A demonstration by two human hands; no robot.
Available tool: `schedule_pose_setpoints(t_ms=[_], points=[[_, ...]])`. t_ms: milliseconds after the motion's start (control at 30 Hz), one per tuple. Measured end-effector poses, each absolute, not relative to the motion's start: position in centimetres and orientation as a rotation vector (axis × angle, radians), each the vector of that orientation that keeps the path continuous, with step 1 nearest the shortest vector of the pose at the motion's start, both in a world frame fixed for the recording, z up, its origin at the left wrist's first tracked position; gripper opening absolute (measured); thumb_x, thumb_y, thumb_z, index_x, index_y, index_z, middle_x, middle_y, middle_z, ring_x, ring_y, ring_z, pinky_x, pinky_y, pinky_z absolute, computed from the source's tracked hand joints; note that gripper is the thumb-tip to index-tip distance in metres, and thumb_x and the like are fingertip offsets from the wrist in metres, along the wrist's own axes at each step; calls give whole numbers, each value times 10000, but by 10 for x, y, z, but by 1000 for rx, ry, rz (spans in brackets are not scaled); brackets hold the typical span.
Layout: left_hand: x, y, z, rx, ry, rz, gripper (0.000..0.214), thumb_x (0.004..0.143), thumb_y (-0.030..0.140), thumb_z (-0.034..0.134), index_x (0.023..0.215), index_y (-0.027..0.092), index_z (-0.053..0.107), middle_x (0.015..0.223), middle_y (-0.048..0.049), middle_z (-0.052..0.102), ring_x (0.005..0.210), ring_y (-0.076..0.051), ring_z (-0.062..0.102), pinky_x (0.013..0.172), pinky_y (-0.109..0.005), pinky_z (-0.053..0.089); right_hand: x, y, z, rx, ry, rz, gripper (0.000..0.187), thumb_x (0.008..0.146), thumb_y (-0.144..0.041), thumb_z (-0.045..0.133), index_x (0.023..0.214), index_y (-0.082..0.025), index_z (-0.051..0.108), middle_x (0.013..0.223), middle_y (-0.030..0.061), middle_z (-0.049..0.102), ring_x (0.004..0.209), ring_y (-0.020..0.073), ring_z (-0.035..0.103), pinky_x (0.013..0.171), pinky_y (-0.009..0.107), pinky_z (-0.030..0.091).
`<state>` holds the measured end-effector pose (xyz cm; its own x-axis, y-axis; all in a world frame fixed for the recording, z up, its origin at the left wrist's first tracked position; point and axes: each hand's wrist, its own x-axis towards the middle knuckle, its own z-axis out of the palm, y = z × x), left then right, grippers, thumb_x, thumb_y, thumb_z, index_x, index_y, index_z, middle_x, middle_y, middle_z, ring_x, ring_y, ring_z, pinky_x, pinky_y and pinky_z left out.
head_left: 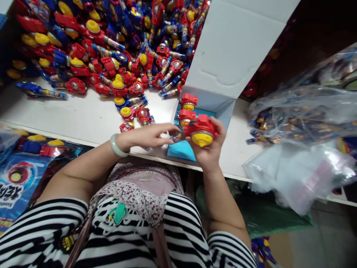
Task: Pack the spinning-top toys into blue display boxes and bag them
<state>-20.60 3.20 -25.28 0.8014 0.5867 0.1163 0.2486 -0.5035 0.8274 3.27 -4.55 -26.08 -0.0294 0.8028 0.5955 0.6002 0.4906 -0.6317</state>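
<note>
My right hand (pixel 209 150) is closed around a red spinning-top toy (pixel 202 130) with a yellow round top, held above an open light-blue carton (pixel 223 111). The fingers of my left hand (pixel 152 136), a pale bangle on its wrist, close on the narrow tube end of this same toy. Part of that tube is hidden by the fingers. Two more red toys (pixel 188 101) sit in the carton behind the held one. A bright blue surface (pixel 182 150) shows at the carton's near side.
A large heap of red and blue toys (pixel 111 63) covers the back of the white table (pixel 83 115). The carton's white lid (pixel 228 44) stands raised. Clear plastic bags (pixel 301 115) lie at the right. A printed blue package (pixel 25 178) is at the lower left.
</note>
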Motion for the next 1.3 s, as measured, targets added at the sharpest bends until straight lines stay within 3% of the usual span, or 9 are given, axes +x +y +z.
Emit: schedule_pose_setpoints(t_ms=[167,267,400,633,767,867,1000,1167,1300], points=[[-246,61,-285,2626,1007,199,409,892,117,518,1280,154,640,1238,-149,653,1210,-296,550,1074,-475,421,60,-40,-303,-1046,-1823,205,671,924,-287,602,1503,-398,282,1311,80,567,1129,260,659,950,468,586],[-238,64,-304,2798,914,-55,429,871,105,547,1276,189,660,1342,-139,626,1283,-329,499,1149,-568,317,61,-34,-308,-1003,-1949,222,667,917,-178,536,1497,-391,285,1264,74,608,1123,246,657,926,445,594],[-225,66,-313,2814,867,-108,315,898,132,530,1153,195,703,1310,-136,651,1277,-335,516,1151,-612,293,54,-33,-297,-1065,-2049,304,660,896,-143,531,1472,-379,310,1297,72,610,1148,244,650,944,448,592],[-257,80,-302,2334,728,480,376,885,198,549,1244,176,659,1386,-135,630,1357,-295,515,1182,-509,378,59,-36,-305,-1096,-1881,368,613,926,-255,579,1480,-383,349,1366,67,586,1210,250,632,1045,457,548],[-264,67,-298,1873,851,749,447,855,496,676,1148,158,691,1199,-124,712,1144,-273,658,1048,-419,522,57,-37,-318,-1173,-1890,456,632,904,-258,608,1486,-345,377,1389,84,582,1245,262,622,1043,454,551],[-257,49,-298,1686,843,794,501,825,604,711,1030,147,709,1040,-121,740,952,-241,700,890,-378,584,50,-36,-329,-1179,-1981,529,578,911,-201,554,1463,-325,431,1363,87,609,1249,261,622,1051,467,543],[-238,22,-291,1531,795,836,461,854,562,713,1059,150,682,994,-112,741,913,-212,704,833,-349,590,53,-40,-314,-1226,-1954,509,641,930,-238,567,1526,-325,348,1428,112,559,1301,276,580,1091,511,511],[-206,-14,-273,1733,707,710,353,935,470,629,1073,147,673,1050,-101,732,917,-187,684,834,-318,573,51,-76,-256,-1293,-1906,372,1048,791,-496,801,1589,-365,135,1421,125,522,1234,295,590,958,478,598],[-193,-32,-270,2043,549,620,312,975,408,597,1178,175,639,1046,-91,709,892,-182,661,785,-304,550,39,-104,-251,-1239,-1813,389,857,881,-513,695,1544,-365,174,1375,124,520,1160,257,646,921,427,623]])
